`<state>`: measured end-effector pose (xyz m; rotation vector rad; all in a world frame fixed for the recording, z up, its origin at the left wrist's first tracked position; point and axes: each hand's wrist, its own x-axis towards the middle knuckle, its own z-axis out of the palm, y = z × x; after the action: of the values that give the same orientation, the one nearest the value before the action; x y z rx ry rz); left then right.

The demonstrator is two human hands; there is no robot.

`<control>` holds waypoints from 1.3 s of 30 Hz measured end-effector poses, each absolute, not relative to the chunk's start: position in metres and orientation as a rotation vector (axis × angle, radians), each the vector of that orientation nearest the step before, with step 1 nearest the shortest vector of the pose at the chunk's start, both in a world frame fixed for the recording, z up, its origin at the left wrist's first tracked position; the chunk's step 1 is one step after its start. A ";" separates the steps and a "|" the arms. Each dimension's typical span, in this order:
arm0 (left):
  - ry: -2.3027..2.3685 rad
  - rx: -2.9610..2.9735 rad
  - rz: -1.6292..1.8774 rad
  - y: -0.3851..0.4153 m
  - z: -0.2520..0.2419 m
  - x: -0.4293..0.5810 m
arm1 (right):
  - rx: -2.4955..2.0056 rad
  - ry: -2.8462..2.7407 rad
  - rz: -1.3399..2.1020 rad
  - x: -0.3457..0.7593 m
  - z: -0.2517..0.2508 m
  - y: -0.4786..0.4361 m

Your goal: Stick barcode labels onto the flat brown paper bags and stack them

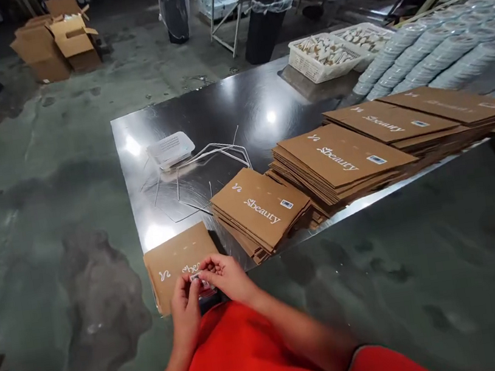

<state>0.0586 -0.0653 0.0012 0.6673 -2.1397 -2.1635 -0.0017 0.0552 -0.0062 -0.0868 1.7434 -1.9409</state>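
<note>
My left hand [185, 305] and my right hand [226, 276] meet over the near corner of a steel table [218, 110]. Together they pinch a small barcode sticker [196, 277] just above a flat brown cardboard box [175, 263] printed with white lettering. Both hands have their fingers closed around the sticker. To the right lies a stack of the same flattened boxes [260, 211], each bearing a small label. Bigger stacks [341, 163] follow further right.
A small white basket [171, 149] and loose white plastic straps [207, 160] lie mid-table. White baskets of small parts [325, 55] and rows of stacked lids [431, 49] sit at the far right. Black bins [175, 14] and open cartons [56, 40] stand on the concrete floor.
</note>
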 end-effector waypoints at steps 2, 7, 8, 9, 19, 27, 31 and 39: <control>-2.176 0.666 -2.125 -0.064 -0.003 0.059 | -0.040 1.687 -1.965 0.001 -0.009 0.053; -2.229 0.718 -2.047 -0.061 -0.013 0.060 | -0.011 1.749 -1.944 0.003 -0.017 0.049; -2.253 0.744 -2.024 -0.061 -0.015 0.060 | -0.025 1.814 -1.926 -0.001 -0.020 0.049; -2.276 0.777 -2.007 -0.061 -0.018 0.060 | -0.036 1.897 -1.902 -0.007 -0.024 0.049; -2.032 1.130 -2.328 -0.085 -0.087 0.058 | 0.106 2.593 -1.264 -0.082 -0.088 0.037; -2.042 1.115 -2.311 -0.086 -0.094 0.059 | 0.103 2.638 -1.103 -0.080 -0.099 0.031; -2.061 1.111 -2.297 -0.085 -0.092 0.059 | 0.057 2.701 -0.933 -0.078 -0.097 0.029; -2.107 1.108 -2.258 -0.087 -0.092 0.060 | -0.020 2.846 -0.946 -0.069 -0.105 0.027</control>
<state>0.0597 -0.0865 -0.0923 1.1082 -2.1072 -2.2581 -0.0690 0.0268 -0.1049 -0.0205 2.8462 -0.9459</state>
